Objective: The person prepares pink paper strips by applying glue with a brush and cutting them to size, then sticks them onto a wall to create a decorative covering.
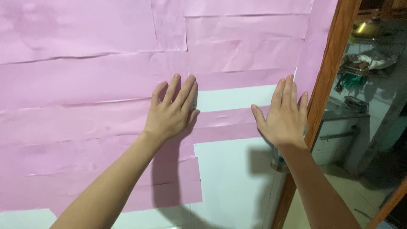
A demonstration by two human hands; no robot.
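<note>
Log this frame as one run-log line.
left hand: flat on pink paper | right hand: flat on pink strip near wooden frame | white wall: partly uncovered

Off to the right, a brown wooden door frame runs down at a slant, edging the papered wall. Past it, the next room opens up, dim and a bit blurred. High up sits a brass-coloured pot on a glass shelf, clutter spread beneath it. Lower down stands a white cabinet with a metal bar handle across its front. The pale tiled floor stretches below, and another strip of brown wood cuts across the bottom right corner.
</note>
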